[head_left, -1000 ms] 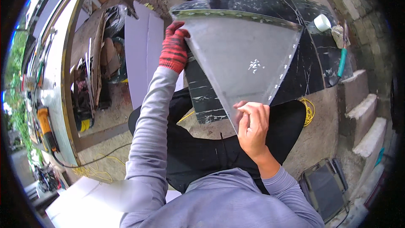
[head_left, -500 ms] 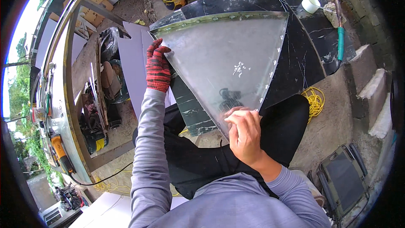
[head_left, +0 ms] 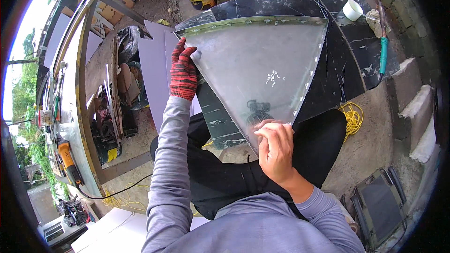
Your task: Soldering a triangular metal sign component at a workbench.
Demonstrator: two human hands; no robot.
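Observation:
A wedge-shaped sheet-metal pan [head_left: 253,61] with raised rims lies in front of me, its narrow end over my lap. Dabs of pale material run along its edges, and a cluster of white crumbs [head_left: 272,77] sits on its dull grey face. My left hand [head_left: 183,72], in a red and black striped glove, is closed on the pan's left rim near the wide end. Bare, my right hand [head_left: 276,152] is bent over the narrow end with its fingers curled together. Whatever those fingers pinch is hidden beneath them.
Under the pan is a black marble-patterned board [head_left: 337,65]. At the far right are a small white cup [head_left: 351,9] and a soldering iron with a teal handle [head_left: 383,56]. A coiled yellow cord [head_left: 351,121] lies at right. An orange power tool [head_left: 68,161] rests at left on a metal-framed table [head_left: 77,98].
The whole view has shifted slightly, so things appear a little farther right. Both hands keep nearly the same places on the pan.

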